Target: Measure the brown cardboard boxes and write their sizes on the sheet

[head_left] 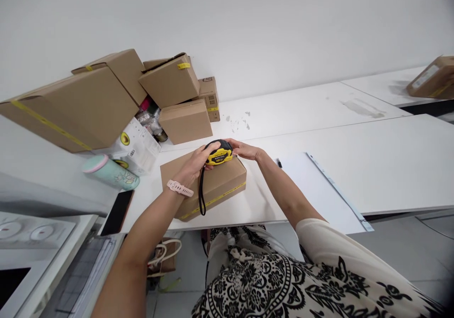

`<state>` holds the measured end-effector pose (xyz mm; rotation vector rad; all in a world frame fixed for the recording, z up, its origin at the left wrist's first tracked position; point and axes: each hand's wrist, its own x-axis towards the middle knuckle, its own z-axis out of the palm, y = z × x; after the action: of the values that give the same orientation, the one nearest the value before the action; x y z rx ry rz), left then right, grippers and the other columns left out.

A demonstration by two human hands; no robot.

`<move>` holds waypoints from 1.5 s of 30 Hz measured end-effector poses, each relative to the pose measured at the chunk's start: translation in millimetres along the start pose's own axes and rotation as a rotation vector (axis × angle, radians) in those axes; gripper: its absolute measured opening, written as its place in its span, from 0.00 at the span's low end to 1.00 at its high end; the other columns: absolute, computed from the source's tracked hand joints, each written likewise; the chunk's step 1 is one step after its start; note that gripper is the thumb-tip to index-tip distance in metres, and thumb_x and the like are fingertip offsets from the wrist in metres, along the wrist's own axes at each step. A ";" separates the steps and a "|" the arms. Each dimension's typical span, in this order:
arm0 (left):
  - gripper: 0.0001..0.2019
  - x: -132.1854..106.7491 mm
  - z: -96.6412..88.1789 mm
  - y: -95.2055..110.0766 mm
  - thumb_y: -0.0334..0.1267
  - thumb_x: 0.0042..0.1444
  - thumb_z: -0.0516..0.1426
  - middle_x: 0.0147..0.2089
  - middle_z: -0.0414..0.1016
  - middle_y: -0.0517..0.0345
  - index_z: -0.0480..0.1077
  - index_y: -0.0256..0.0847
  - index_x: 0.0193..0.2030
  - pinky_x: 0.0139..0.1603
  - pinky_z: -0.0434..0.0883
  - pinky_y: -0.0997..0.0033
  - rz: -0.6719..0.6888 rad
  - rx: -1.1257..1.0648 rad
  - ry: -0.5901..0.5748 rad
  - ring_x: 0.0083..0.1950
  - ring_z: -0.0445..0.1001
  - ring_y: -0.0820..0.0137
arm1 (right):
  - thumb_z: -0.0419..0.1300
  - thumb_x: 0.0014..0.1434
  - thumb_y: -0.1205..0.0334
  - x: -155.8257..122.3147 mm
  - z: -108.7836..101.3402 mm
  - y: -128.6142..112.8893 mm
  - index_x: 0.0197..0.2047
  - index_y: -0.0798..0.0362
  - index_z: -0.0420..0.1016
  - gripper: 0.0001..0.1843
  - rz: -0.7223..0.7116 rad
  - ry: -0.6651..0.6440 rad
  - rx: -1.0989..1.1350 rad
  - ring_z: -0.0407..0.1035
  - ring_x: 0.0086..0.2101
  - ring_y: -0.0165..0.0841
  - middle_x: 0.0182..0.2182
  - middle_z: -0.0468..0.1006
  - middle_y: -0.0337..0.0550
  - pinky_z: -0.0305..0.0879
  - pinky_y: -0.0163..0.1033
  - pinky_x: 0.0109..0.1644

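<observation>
A yellow and black tape measure (220, 153) is in my left hand (197, 162), closed round its left side, just above a closed cardboard box (213, 185). Its black wrist strap hangs down across the front of the box. My right hand (245, 150) is at the right end of the tape measure, the fingers bent against it near the tape's mouth. Any blade between those fingers is too small to make out. Yellow tape runs along the box's front side. A pink watch band is on my left wrist.
Several cardboard boxes (170, 81) are stacked at the back left, beside a white carton (136, 145). A mint tumbler (111, 172) and a dark phone (118, 211) lie left. White paper (315, 190) with a ruler-like strip (336, 188) and black pen (279, 163) lies right.
</observation>
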<state>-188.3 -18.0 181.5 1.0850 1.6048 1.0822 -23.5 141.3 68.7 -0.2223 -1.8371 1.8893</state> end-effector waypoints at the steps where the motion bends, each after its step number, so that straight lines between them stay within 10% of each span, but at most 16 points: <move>1: 0.27 -2.5 -2.2 0.7 0.61 0.50 0.63 0.46 0.83 0.50 0.80 0.42 0.48 0.27 0.67 0.72 0.004 0.007 -0.002 0.42 0.78 0.60 | 0.72 0.50 0.53 0.4 0.7 -0.1 0.64 0.49 0.68 0.40 0.001 -0.004 -0.010 0.66 0.63 0.44 0.64 0.73 0.51 0.61 0.56 0.68; 8: 0.25 -33.5 -31.2 -4.0 0.60 0.51 0.64 0.53 0.81 0.50 0.79 0.43 0.48 0.30 0.71 0.72 0.050 0.064 0.072 0.53 0.77 0.56 | 0.71 0.54 0.53 1.4 4.4 -2.2 0.65 0.45 0.69 0.37 -0.020 -0.034 -0.084 0.61 0.67 0.41 0.69 0.66 0.47 0.55 0.56 0.72; 21: 0.20 -148.9 -181.9 -95.0 0.51 0.40 0.69 0.31 0.82 0.56 0.80 0.38 0.36 0.22 0.73 0.73 -0.037 -0.335 0.566 0.28 0.76 0.65 | 0.72 0.54 0.52 1.9 12.7 -11.1 0.66 0.42 0.68 0.38 0.059 -0.086 -0.097 0.59 0.66 0.45 0.66 0.67 0.45 0.52 0.57 0.73; 28: 0.15 -137.5 -180.5 -91.5 0.46 0.51 0.64 0.39 0.85 0.52 0.80 0.39 0.42 0.42 0.84 0.57 -0.007 -0.500 0.480 0.41 0.83 0.57 | 0.71 0.54 0.52 -14.6 34.6 -27.3 0.58 0.43 0.76 0.28 0.101 0.050 -0.146 0.65 0.61 0.44 0.63 0.71 0.43 0.55 0.59 0.71; 45: 0.09 -92.0 -151.6 -69.7 0.39 0.57 0.60 0.36 0.85 0.49 0.80 0.37 0.38 0.41 0.83 0.43 -0.040 -0.563 0.379 0.38 0.84 0.54 | 0.71 0.54 0.44 -64.1 22.9 -6.5 0.55 0.40 0.76 0.26 -0.009 0.319 -0.020 0.61 0.65 0.45 0.66 0.68 0.41 0.58 0.56 0.70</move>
<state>-325.9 -149.1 166.4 0.4896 1.4515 1.6550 23.3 91.9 62.8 -0.4913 -1.6380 1.7153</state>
